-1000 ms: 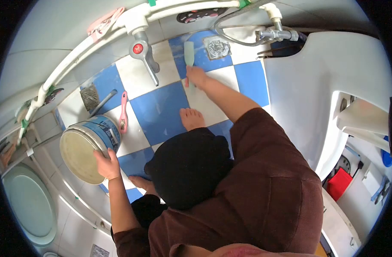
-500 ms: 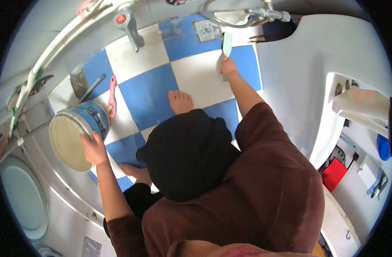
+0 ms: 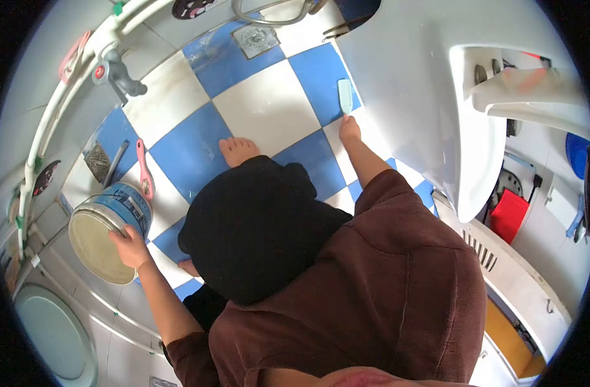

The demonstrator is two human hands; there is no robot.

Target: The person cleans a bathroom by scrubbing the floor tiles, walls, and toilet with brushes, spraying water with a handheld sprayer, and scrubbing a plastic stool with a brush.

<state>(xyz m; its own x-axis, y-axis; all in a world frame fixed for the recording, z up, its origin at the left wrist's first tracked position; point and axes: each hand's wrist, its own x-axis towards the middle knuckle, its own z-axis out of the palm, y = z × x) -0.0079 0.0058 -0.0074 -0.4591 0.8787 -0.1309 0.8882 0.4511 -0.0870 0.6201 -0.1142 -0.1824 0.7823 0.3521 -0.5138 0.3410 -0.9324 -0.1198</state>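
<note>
My right hand [image 3: 350,131] is closed around the end of a pale green scrub brush [image 3: 345,95], held low over a blue floor tile beside the white appliance-like side panel. Whether the bristles touch the tile is hidden. On the other side, my left hand [image 3: 130,248] grips the rim or handle of a tilted bucket [image 3: 128,205] with a blue printed label; its pale round inside or base faces me. Beside the bucket lies a pink-handled brush [image 3: 144,169] on the floor.
A grey stick-like piece [image 3: 118,161] lies near a small metal grate [image 3: 97,161]. A floor drain [image 3: 256,40] is set near the wall. Pipes with a tap [image 3: 117,79] run along the left, above a pale green basin [image 3: 55,335]. A white sink [image 3: 466,168] stands to the right.
My right hand has brought the brush back toward me, from beside the drain to the blue tile near the panel. My left hand still holds the bucket. The view has shifted.
</note>
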